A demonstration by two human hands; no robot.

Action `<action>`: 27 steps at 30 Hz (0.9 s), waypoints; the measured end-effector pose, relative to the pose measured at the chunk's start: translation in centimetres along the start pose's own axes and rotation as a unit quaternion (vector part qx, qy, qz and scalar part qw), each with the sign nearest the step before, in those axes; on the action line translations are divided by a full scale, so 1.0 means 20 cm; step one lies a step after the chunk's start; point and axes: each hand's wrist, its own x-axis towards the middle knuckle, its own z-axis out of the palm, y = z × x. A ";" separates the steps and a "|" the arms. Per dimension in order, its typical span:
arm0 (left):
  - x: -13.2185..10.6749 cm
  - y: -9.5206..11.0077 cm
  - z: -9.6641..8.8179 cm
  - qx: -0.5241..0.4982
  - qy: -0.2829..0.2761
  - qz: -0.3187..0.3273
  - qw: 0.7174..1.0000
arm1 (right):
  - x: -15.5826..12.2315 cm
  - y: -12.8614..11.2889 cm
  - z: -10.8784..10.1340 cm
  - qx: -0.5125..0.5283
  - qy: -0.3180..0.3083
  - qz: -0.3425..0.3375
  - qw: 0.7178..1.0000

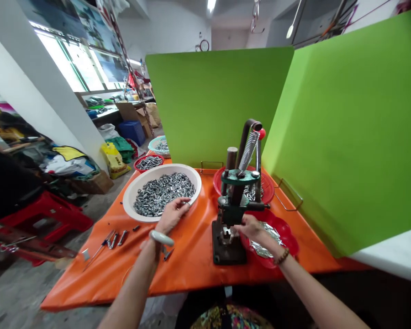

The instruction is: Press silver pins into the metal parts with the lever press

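Observation:
My left hand (173,215) is at the near right rim of a white basin (128,201) heaped with small grey metal pieces (164,192). Its fingers are drawn together, and what they hold is too small to name. A hand press (229,210) with a spring and a red-knobbed lever stands on the table. My right hand (252,228) is closed beside the press's lower die (227,233), and its fingertips are partly hidden. Under that wrist is a red scalloped tray (289,233) with shiny flat metal strips (265,240).
Behind the press sits a red basket (269,185) of metal parts. A small red bowl (149,162) and a pale blue basket (159,145) are at the back left. Loose bolts and a screwdriver (101,249) lie front left on the orange cloth (192,269). Green panels (219,105) enclose the back and right.

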 end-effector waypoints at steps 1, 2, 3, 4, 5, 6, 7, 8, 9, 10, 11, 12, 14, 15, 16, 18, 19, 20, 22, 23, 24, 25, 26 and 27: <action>-0.05 -0.02 0.06 -0.072 -0.019 -0.022 0.997 | 0.02 -0.02 -0.07 -0.001 0.038 -0.009 0.999; -0.10 -0.03 0.13 -0.135 -0.048 -0.048 0.988 | 0.04 -0.05 -0.14 -0.002 0.082 -0.025 0.996; -0.14 -0.05 0.19 -0.190 -0.072 -0.077 0.976 | 0.06 -0.08 -0.20 -0.007 0.124 -0.044 0.991; -0.18 -0.07 0.24 -0.237 -0.093 -0.103 0.962 | 0.07 -0.10 -0.26 -0.015 0.159 -0.064 0.985; -0.22 -0.09 0.29 -0.280 -0.112 -0.126 0.945 | 0.07 -0.12 -0.29 -0.024 0.188 -0.080 0.979; -0.24 -0.10 0.33 -0.319 -0.126 -0.147 0.928 | 0.06 -0.13 -0.31 -0.035 0.205 -0.085 0.974; -0.26 -0.12 0.36 -0.358 -0.137 -0.165 0.909 | 0.03 -0.13 -0.31 -0.043 0.203 -0.073 0.975; -0.28 -0.13 0.39 -0.392 -0.143 -0.182 0.890 | 0.00 -0.12 -0.28 -0.046 0.185 -0.046 0.981; -0.29 -0.14 0.41 -0.421 -0.144 -0.198 0.874 | -0.04 -0.11 -0.24 -0.041 0.159 -0.017 0.986; -0.30 -0.15 0.43 -0.443 -0.143 -0.211 0.859 | -0.08 -0.10 -0.19 -0.030 0.125 0.002 0.992; -0.30 -0.17 0.45 -0.457 -0.140 -0.223 0.850 | -0.13 -0.08 -0.13 -0.012 0.092 0.010 0.996; -0.31 -0.18 0.47 -0.464 -0.137 -0.233 0.843 | -0.17 -0.06 -0.06 0.009 0.062 0.008 0.998; -0.32 -0.20 0.50 -0.469 -0.130 -0.246 0.838 | -0.25 -0.05 0.06 0.054 0.022 -0.008 0.998; -0.32 -0.21 0.51 -0.470 -0.127 -0.252 0.836 | -0.27 -0.04 0.11 0.074 0.014 -0.011 0.997; -0.33 -0.21 0.52 -0.472 -0.126 -0.257 0.834 | -0.29 -0.05 0.15 0.090 0.014 -0.012 0.996; -0.34 -0.22 0.54 -0.477 -0.129 -0.263 0.829 | -0.32 -0.07 0.21 0.107 0.023 -0.022 0.994; -0.35 -0.22 0.55 -0.479 -0.136 -0.263 0.826 | -0.32 -0.08 0.22 0.108 0.026 -0.031 0.993; -0.36 -0.22 0.56 -0.481 -0.143 -0.261 0.825 | -0.33 -0.09 0.23 0.103 0.022 -0.040 0.994; -0.36 -0.22 0.57 -0.481 -0.156 -0.253 0.825 | -0.33 -0.11 0.22 0.092 0.007 -0.054 0.994; -0.37 -0.23 0.58 -0.476 -0.161 -0.249 0.828 | -0.32 -0.11 0.22 0.086 -0.001 -0.058 0.995; -0.37 -0.23 0.59 -0.465 -0.163 -0.246 0.835 | -0.32 -0.10 0.21 0.081 -0.004 -0.061 0.995; -0.36 -0.24 0.60 -0.443 -0.162 -0.242 0.848 | -0.32 -0.10 0.20 0.076 -0.003 -0.061 0.995; -0.36 -0.24 0.60 -0.410 -0.152 -0.235 0.868 | -0.31 -0.08 0.19 0.067 0.001 -0.057 0.996; -0.35 -0.25 0.61 -0.366 -0.133 -0.223 0.894 | -0.30 -0.07 0.19 0.056 0.008 -0.051 0.997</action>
